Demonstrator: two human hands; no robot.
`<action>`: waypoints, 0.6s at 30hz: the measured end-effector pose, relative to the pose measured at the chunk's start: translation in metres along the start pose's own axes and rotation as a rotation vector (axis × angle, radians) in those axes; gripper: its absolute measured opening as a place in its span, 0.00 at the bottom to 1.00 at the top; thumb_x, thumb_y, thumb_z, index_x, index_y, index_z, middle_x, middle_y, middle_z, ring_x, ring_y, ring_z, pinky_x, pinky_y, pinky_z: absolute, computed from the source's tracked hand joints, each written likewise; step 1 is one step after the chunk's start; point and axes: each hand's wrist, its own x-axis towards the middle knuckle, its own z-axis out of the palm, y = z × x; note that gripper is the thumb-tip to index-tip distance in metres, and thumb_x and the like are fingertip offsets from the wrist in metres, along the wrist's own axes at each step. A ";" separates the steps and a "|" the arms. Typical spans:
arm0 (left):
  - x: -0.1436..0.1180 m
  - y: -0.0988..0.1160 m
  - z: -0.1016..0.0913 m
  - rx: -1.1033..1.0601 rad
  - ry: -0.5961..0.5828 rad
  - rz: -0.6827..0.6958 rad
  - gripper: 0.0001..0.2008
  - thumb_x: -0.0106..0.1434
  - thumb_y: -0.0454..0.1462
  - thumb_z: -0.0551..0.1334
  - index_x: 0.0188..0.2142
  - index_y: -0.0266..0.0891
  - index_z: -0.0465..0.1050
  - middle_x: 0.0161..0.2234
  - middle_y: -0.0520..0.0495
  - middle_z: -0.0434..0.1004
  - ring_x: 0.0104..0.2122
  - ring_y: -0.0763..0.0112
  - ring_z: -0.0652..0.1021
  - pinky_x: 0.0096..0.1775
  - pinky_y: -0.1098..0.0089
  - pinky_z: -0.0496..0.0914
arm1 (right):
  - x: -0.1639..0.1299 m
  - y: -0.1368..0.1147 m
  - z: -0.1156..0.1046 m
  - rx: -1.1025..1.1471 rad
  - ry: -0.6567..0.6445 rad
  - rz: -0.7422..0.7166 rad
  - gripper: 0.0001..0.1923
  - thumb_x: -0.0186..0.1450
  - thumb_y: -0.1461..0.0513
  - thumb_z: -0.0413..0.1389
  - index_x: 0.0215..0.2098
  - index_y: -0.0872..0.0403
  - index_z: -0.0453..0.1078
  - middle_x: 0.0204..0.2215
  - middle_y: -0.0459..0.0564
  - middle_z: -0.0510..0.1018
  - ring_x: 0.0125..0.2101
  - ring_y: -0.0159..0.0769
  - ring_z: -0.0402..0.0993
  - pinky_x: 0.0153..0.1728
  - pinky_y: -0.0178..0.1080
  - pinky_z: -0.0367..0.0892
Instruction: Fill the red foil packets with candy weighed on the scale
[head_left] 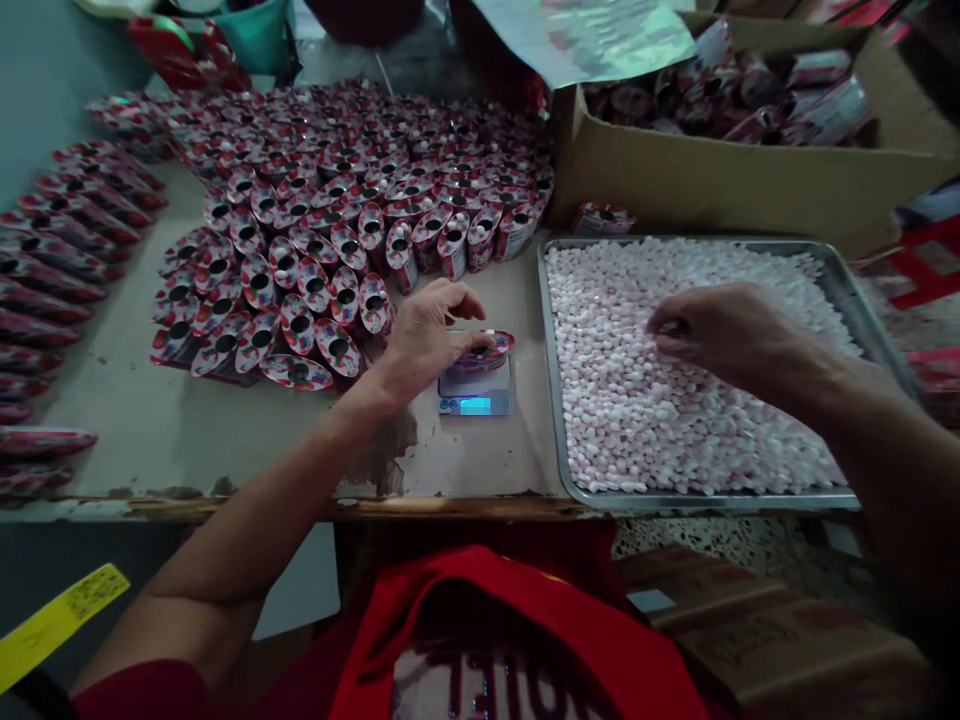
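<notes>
Red pouch [482,352] sits open on a small scale [475,390] at centre. Left hand [427,335] steadies it, fingers curled on its rim. At three o'clock, right hand [720,330] pinches candies, fingertips together, over the tray [551,400]. Best to keep the mouth open, drop few, and read the display.
</notes>
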 end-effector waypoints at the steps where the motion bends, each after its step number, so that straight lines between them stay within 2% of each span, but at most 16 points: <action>1: 0.000 -0.001 0.001 0.004 -0.018 0.045 0.12 0.58 0.35 0.79 0.42 0.44 0.86 0.43 0.47 0.81 0.44 0.64 0.80 0.49 0.63 0.75 | -0.002 0.001 -0.003 0.053 0.016 0.054 0.06 0.62 0.70 0.64 0.35 0.55 0.82 0.29 0.52 0.83 0.30 0.40 0.75 0.35 0.41 0.61; 4: -0.002 -0.006 -0.001 0.037 -0.086 0.148 0.09 0.64 0.35 0.75 0.43 0.48 0.87 0.48 0.46 0.81 0.51 0.61 0.80 0.58 0.58 0.73 | -0.005 -0.005 -0.012 0.175 0.094 0.142 0.06 0.62 0.69 0.64 0.36 0.57 0.84 0.26 0.51 0.81 0.28 0.37 0.74 0.33 0.42 0.61; 6: -0.006 -0.008 -0.004 0.034 -0.082 0.142 0.05 0.66 0.37 0.74 0.41 0.48 0.88 0.47 0.46 0.83 0.49 0.61 0.81 0.57 0.58 0.74 | -0.003 -0.018 -0.015 0.351 0.131 0.129 0.04 0.61 0.66 0.65 0.34 0.57 0.83 0.25 0.50 0.80 0.26 0.35 0.71 0.31 0.41 0.61; 9: -0.014 -0.010 -0.009 -0.017 -0.057 0.109 0.04 0.67 0.40 0.73 0.41 0.46 0.88 0.45 0.45 0.85 0.47 0.61 0.83 0.56 0.58 0.76 | 0.008 -0.052 -0.012 0.698 0.107 0.021 0.07 0.59 0.60 0.68 0.33 0.56 0.83 0.26 0.49 0.79 0.26 0.34 0.70 0.29 0.39 0.62; 11: -0.021 -0.012 -0.013 -0.059 -0.064 0.098 0.06 0.68 0.42 0.73 0.42 0.46 0.88 0.47 0.44 0.85 0.48 0.60 0.83 0.56 0.58 0.76 | 0.019 -0.080 -0.007 0.834 0.059 -0.072 0.07 0.59 0.58 0.68 0.33 0.54 0.83 0.26 0.48 0.78 0.26 0.34 0.69 0.28 0.38 0.62; 14: -0.030 -0.015 -0.020 -0.120 -0.051 0.112 0.11 0.67 0.44 0.74 0.46 0.45 0.87 0.50 0.43 0.86 0.50 0.61 0.84 0.58 0.60 0.76 | 0.037 -0.120 0.003 0.810 -0.029 -0.206 0.05 0.61 0.61 0.67 0.33 0.54 0.84 0.24 0.46 0.76 0.25 0.32 0.67 0.27 0.36 0.60; 18: -0.040 -0.016 -0.038 -0.122 0.083 0.101 0.09 0.67 0.42 0.74 0.46 0.44 0.86 0.46 0.45 0.87 0.48 0.61 0.84 0.55 0.61 0.77 | 0.052 -0.151 0.015 0.587 -0.054 -0.351 0.06 0.62 0.65 0.66 0.36 0.55 0.86 0.23 0.44 0.77 0.25 0.31 0.69 0.29 0.36 0.61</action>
